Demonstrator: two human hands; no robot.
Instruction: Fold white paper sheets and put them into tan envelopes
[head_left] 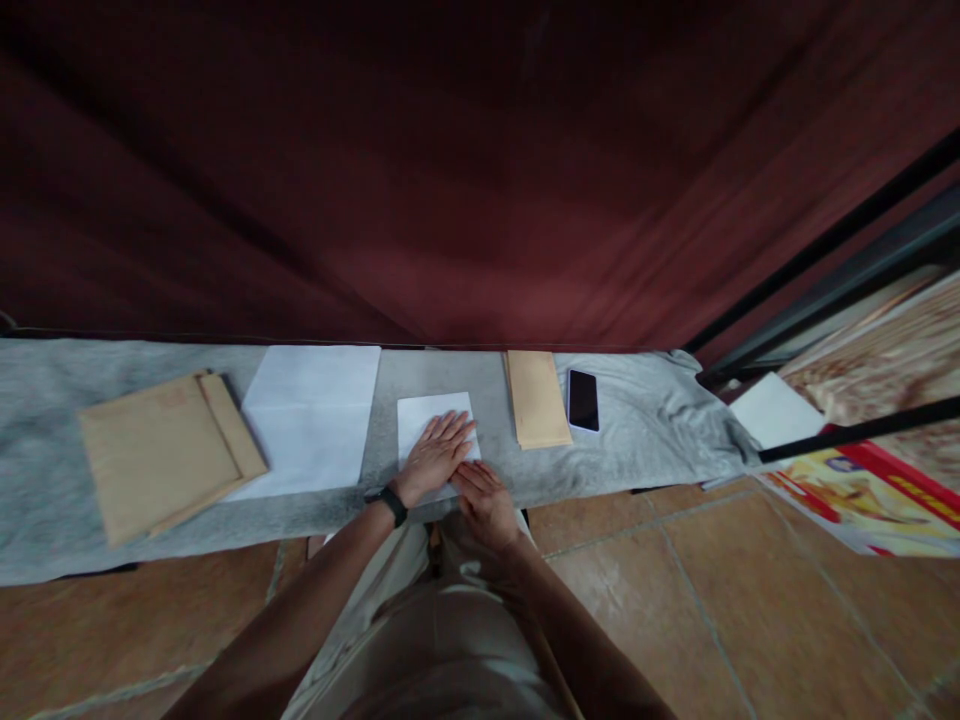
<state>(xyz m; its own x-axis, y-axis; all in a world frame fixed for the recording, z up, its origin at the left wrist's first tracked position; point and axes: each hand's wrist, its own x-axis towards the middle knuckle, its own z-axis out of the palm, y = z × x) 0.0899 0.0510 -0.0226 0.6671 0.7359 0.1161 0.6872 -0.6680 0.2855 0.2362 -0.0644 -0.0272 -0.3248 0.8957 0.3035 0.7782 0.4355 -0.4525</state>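
A folded sheet of white paper [420,412] lies on the grey cloth in front of me. My left hand [437,452], with a dark watch on its wrist, rests flat across the paper, fingers stretched out. Close beside it, my right hand [484,498] touches the paper's near right edge with its fingers extended. The hands partly cover the paper's lower half. To the left lie larger white sheets [315,420] showing a crease across them. On the right is a small stack of brown envelopes [537,398].
A pile of large brown envelopes [161,440] overlaps the white sheets at the left. A phone [583,400] lies right of the small envelopes. Behind the cloth-covered bench [652,420] hangs a dark red curtain [480,200]. A black frame [847,440] and colourful printed box [870,500] stand at right.
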